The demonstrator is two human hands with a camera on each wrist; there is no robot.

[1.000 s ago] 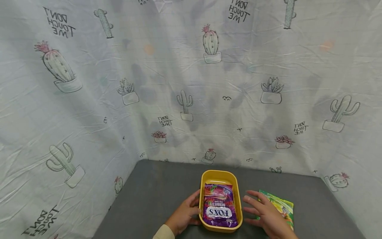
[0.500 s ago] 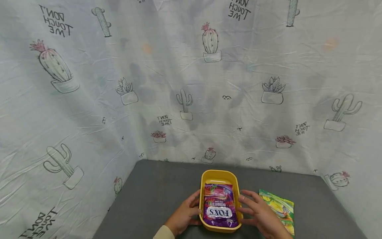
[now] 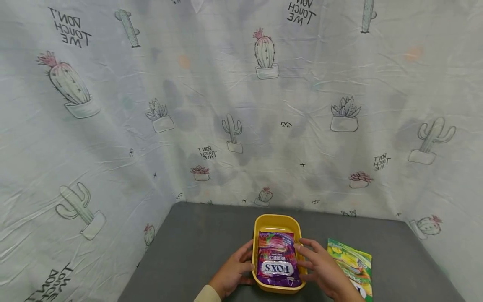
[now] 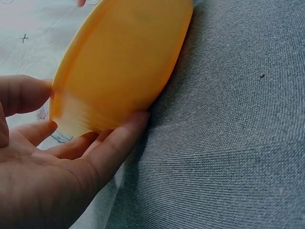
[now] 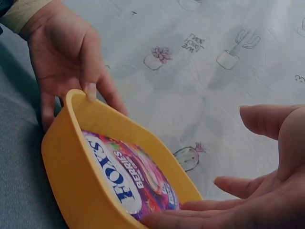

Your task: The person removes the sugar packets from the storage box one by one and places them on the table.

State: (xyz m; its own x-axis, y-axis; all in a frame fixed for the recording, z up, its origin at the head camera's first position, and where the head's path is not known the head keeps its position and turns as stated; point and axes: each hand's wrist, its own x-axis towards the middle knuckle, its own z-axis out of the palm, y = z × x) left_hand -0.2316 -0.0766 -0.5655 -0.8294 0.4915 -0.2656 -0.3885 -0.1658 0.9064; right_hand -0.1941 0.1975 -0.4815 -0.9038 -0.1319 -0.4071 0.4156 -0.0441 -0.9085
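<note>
A yellow rectangular tub [image 3: 277, 219] stands on the grey tabletop in the head view. In it lies a purple candy packet [image 3: 277, 253] marked FOX'S Berries. My left hand [image 3: 235, 268] holds the tub's left side, thumb at the rim and fingers along the outer wall [image 4: 124, 57]. My right hand [image 3: 324, 268] is at the opposite side, its fingers extended over the right rim. In the right wrist view its lower fingertips [image 5: 157, 220] reach the packet's edge; whether they touch it I cannot tell. A green and yellow packet [image 3: 352, 262] lies right of the tub, partly behind my right hand.
A pale curtain [image 3: 286, 100] printed with cacti and lettering hangs behind and beside the table. The grey tabletop [image 3: 203, 230] extends left of the tub and right [image 3: 400, 260] of the green packet.
My right hand has moved left, from in front of the green packet to the tub's right rim, so more of that packet shows. The left hand and tub have stayed put.
</note>
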